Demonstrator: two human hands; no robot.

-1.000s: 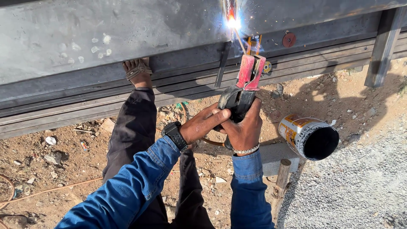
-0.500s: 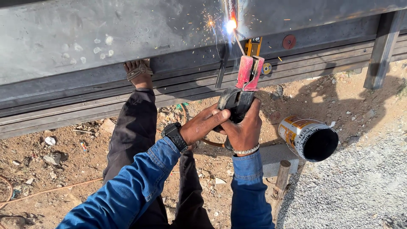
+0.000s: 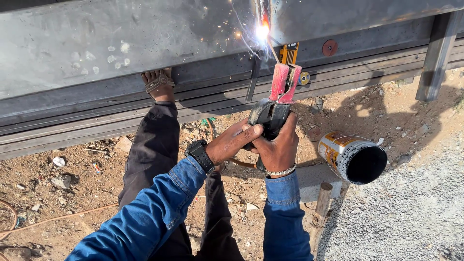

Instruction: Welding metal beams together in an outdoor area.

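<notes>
Moved a little lower and left now, the bright spark (image 3: 262,32), compared with half a second back; hands hardly shifted. Right hand (image 3: 278,147) wrapped tight round the dark handle of the red welding clamp (image 3: 276,104). Left hand (image 3: 232,142) pressed against it from the side, fingers (image 3: 251,131) lying over the handle, so both hands together on one tool. Thin rod (image 3: 273,50) sticking up from the clamp to the spark on the big grey metal sheet (image 3: 121,43), near its lower edge. Black watch (image 3: 200,154) on the left wrist, silver bracelet (image 3: 282,171) on the right. Blue sleeves (image 3: 159,212) on both arms. One foot in a sandal (image 3: 157,83) resting on the long metal bars (image 3: 72,125) under the sheet. Tin can (image 3: 352,155) lying on its side on the dirt, just right of the hands. Wooden stick (image 3: 321,205) below the can.
</notes>
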